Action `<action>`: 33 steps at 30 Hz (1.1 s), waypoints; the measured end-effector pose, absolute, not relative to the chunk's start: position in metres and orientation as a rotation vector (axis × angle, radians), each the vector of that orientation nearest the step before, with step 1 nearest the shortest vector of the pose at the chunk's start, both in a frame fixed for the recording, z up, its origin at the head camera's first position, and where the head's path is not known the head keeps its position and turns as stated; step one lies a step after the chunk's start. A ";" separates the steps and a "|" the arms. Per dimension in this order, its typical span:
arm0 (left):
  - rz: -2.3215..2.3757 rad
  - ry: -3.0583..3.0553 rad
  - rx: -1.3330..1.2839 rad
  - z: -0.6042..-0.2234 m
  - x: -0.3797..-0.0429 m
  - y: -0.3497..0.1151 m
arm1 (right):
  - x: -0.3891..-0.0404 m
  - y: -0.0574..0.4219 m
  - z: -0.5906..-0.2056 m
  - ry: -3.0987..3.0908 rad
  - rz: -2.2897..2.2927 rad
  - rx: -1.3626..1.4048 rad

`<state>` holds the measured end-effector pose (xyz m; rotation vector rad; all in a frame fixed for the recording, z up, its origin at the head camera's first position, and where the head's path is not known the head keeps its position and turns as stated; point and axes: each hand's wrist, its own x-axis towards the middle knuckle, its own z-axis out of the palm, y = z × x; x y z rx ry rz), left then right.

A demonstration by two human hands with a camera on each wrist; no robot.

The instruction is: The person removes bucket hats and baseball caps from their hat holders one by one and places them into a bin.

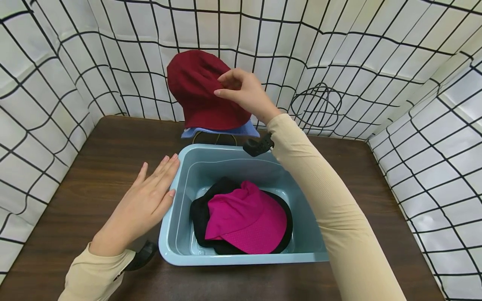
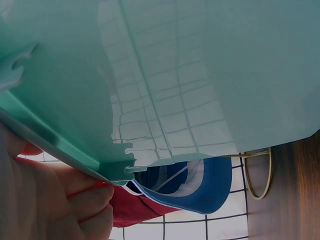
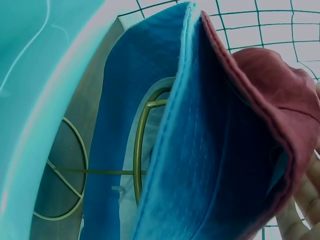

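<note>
Near the back of the brown table, in the head view, a dark red bucket hat sits over a blue hat. The right hand is at the red hat's right side. Its thumb and pointer finger are bent, with a gap between them; I cannot tell if it pinches the cloth. The left hand holds nothing in its grasp. Its fingers are straight and lie along the left rim of a light blue tub. Inside the tub, a bright pink cap lies on top of a black hat.

From the left wrist, the left hand's fingers are close to the tub's corner. Past it, the blue hat hangs near a thin gold wire stand, with some red hat behind.

From the right wrist, the red hat's blue inside shows, and the fingers are by its edge on the right.
</note>
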<state>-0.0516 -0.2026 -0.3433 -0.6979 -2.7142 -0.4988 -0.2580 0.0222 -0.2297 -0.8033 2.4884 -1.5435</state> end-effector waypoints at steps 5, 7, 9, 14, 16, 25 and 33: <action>-0.503 -2.710 -0.700 -0.344 -0.051 -0.203 | -0.258 0.017 -0.231 2.514 -1.506 -0.779; -0.506 -2.710 -0.700 -0.344 -0.051 -0.203 | -0.260 0.016 -0.234 2.527 -1.483 -0.784; -0.509 -2.710 -0.699 -0.344 -0.051 -0.203 | -0.260 0.014 -0.235 2.543 -1.458 -0.792; -0.512 -2.710 -0.698 -0.344 -0.051 -0.203 | -0.261 0.012 -0.239 2.573 -1.429 -0.808; -0.514 -2.710 -0.696 -0.344 -0.051 -0.202 | -0.261 0.011 -0.239 2.582 -1.416 -0.800; -0.520 -2.708 -0.691 -0.344 -0.051 -0.202 | -0.261 0.009 -0.244 2.616 -1.443 -0.805; -0.527 -2.715 -0.692 -0.344 -0.051 -0.203 | -0.259 0.006 -0.246 2.688 -1.460 -0.810</action>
